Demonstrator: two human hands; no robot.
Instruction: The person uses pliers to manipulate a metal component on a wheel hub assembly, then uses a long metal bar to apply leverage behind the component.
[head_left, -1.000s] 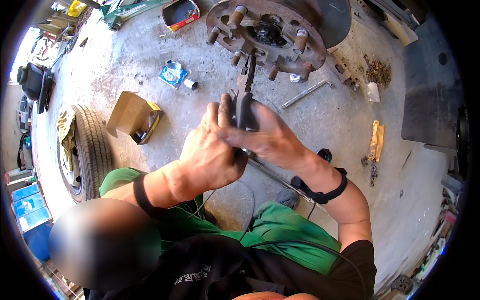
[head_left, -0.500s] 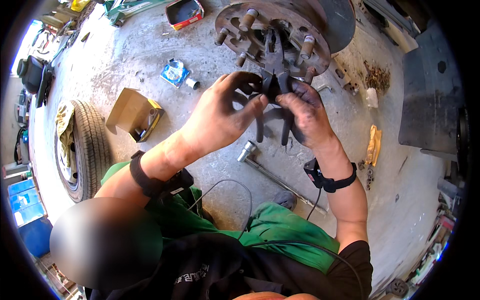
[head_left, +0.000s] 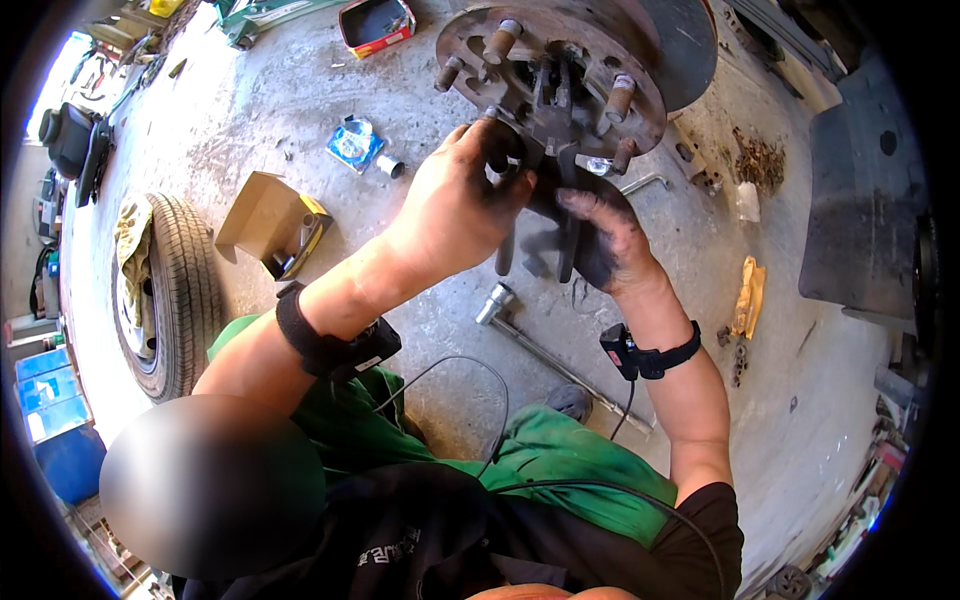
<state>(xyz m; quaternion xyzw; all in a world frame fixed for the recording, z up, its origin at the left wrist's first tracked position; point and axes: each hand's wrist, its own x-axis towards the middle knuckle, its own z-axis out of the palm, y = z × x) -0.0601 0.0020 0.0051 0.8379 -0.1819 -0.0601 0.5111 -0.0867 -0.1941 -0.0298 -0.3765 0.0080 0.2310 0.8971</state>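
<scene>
A rusty wheel hub [head_left: 648, 108] with several threaded studs stands ahead of me at the top. Dark long-nosed pliers [head_left: 551, 128] reach into its centre opening, their handles pointing back toward me. My left hand [head_left: 455, 205] is curled round the left side of the pliers, its thumb and fingers bent near the pivot. On the other side, my right hand [head_left: 612, 235] grips the right side of the pliers, its thumb lying across and its blackened fingers partly hidden behind. The jaw tips sit in the dark opening, and what they touch cannot be made out.
On the floor lie a socket wrench with a long bar [head_left: 545, 350], an open cardboard box [head_left: 262, 215], a blue packet [head_left: 354, 145] and a red tray [head_left: 376, 28]. A tyre [head_left: 185, 290] stands at left. An orange wrapper [head_left: 748, 298] lies at right.
The pliers have tilted slightly, their handle ends shifting left. My left hand has moved up a little toward the hub. My right hand has turned, its thumb now farther from the left one.
</scene>
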